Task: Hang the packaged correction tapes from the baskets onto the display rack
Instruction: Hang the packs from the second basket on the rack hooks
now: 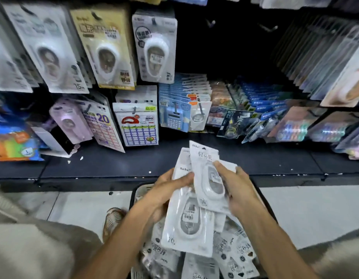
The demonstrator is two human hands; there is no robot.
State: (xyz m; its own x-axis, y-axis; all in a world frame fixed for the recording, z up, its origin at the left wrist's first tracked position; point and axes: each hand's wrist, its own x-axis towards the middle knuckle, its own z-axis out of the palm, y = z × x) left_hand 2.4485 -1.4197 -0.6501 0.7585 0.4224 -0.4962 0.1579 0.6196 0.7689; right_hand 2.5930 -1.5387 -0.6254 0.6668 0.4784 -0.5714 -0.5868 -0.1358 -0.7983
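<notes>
The left hand (pixel 166 190) and the right hand (pixel 238 190) both grip white correction tape packs (pixel 206 178), fanned above the basket (pixel 134 193). Each pack shows an oval dispenser under clear plastic, below the display rack (pixel 225 57).

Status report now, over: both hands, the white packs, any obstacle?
Left hand and right hand both grip white correction tape packs above the basket. None hung yet. Empty hooks above, nothing blocks them.
</notes>
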